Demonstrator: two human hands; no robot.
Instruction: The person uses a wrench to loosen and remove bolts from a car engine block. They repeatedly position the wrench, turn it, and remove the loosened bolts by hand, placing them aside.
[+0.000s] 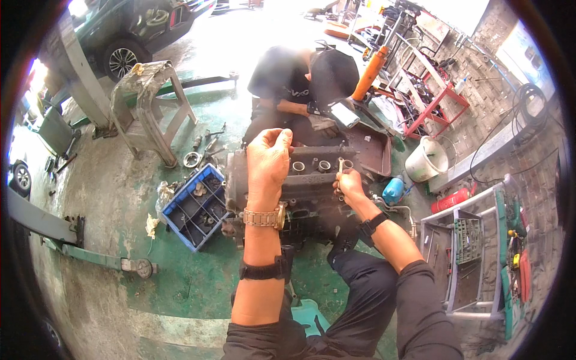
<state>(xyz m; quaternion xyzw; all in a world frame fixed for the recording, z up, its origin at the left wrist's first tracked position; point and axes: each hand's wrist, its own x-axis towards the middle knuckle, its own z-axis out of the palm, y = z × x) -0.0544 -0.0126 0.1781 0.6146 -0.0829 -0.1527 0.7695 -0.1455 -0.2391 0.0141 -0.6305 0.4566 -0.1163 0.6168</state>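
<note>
A dark engine (304, 191) with round holes along its top lies in front of my knees. My right hand (351, 184) is closed round a small wrench (341, 166), which stands upright over the engine's right end, near one of the holes. Above the engine's left part, my left hand (269, 157) is raised with thumb and fingertips pressed together. Anything in that pinch is too small or hidden to make out. Left of the engine, a blue divided parts tray (187, 233) holds several small dark parts.
Across the engine crouches a person in dark clothes (288, 78), gloved hand near a brown metal pan (370, 144). A white bucket (426, 159), blue canister (393, 190), red extinguisher (453, 200) and tool cart (468, 252) stand right. A worn step stool (150, 108) is back left.
</note>
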